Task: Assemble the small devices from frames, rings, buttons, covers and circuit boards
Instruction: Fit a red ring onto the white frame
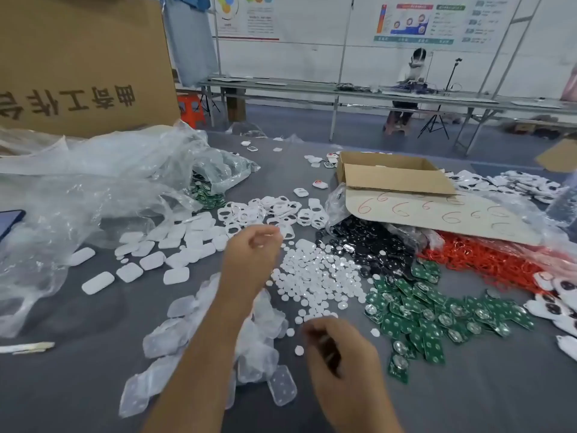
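My left hand hovers over the grey table between the white frames and the round white buttons. Its fingers curl around something small and pale, blurred by motion. My right hand sits nearer me with curled fingers, and I cannot make out whether it holds anything. White covers lie to the left and clear plastic covers under my left forearm. Green circuit boards lie to the right, with red rings beyond them.
Black discs spill from under a cardboard sheet below an open carton. Crumpled plastic bags and a big carton fill the left. A phone lies at the left edge. A person sits at a far bench.
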Demonstrator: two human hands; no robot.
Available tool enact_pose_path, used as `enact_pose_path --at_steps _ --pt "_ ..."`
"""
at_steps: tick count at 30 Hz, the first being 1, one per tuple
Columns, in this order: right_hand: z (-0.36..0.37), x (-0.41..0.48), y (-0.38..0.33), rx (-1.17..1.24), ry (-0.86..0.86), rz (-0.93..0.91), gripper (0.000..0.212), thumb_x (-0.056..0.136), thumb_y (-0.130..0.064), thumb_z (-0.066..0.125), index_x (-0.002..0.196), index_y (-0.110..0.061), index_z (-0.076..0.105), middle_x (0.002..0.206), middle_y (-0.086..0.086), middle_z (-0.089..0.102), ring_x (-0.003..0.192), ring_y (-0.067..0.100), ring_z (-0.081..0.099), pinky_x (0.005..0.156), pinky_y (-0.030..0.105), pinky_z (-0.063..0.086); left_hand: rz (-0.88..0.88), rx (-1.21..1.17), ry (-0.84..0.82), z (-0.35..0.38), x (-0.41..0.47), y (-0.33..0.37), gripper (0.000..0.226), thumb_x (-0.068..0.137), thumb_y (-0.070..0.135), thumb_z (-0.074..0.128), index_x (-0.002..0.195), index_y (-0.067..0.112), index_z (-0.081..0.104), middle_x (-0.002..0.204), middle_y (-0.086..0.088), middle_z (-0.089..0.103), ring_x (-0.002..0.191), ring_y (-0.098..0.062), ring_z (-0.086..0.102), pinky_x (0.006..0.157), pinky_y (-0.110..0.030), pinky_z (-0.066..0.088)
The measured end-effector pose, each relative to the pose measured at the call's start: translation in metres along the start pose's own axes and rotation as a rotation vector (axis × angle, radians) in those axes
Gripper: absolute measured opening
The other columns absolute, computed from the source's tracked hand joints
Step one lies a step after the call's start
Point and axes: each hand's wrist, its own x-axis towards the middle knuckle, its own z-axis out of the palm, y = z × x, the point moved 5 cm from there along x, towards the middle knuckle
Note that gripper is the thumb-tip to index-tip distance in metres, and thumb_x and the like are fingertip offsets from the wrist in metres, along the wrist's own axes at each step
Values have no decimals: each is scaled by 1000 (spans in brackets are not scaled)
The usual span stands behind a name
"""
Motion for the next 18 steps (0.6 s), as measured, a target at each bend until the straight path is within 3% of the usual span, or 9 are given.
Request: enact_pose_path --at_steps 3,6,8,10,12,14,16,18 --pt "9 14 11 -190 80 -99 27 80 5 77 93 -18 76 88 -15 66 66 -1 59 64 10 49 8 385 119 24 59 -17 24 96 13 64 119 12 69 109 -6 71 96 -22 68 91 -42 57" --pt "17 19 30 -254 184 -153 26 73 6 83 80 -17 75 81 -10 67 59 2 61 55 18 54 27 665 76 49 113 -39 36 96 10 63 132 5 63 125 -15 67 115 -29 64 101 -37 49" --pt "16 23 36 -257 237 -177 24 71 -1 81 75 -24 74 77 -14 65 61 -3 60 54 15 53 37 839 28 60 140 -58 37 94 15 65 130 5 62 123 -16 66 118 -32 60 101 -39 48" --pt "17 27 41 -252 235 -197 29 64 -4 84 72 -30 73 75 -20 63 63 -6 58 56 7 49 30 956 -36 66 156 -76 29 91 22 67 114 4 67 108 -17 68 108 -34 62 88 -40 51" --pt "20 30 47 -283 183 -188 43 54 0 93 70 -33 72 74 -22 63 65 -9 57 57 5 47 31 980 -75 68 163 -90 26 90 24 66 103 2 67 98 -16 69 99 -34 64 79 -39 49" --pt "22 33 49 -294 179 -183 41 55 0 91 68 -33 70 72 -22 62 64 -10 56 57 3 46 67 965 -85 66 169 -95 25 92 22 65 103 0 68 99 -17 71 99 -35 65 82 -41 49" --pt "22 33 49 -273 214 -190 32 58 -1 78 65 -31 68 67 -20 59 59 -10 54 56 2 43 84 916 -73 61 172 -93 27 95 21 62 112 1 69 110 -18 72 108 -35 65 90 -40 51" --pt "23 34 50 -281 245 -181 39 56 9 79 62 -28 68 63 -17 57 53 -8 52 53 2 42 82 815 -72 56 170 -83 30 100 21 58 124 5 67 122 -16 70 116 -32 64 97 -37 49"
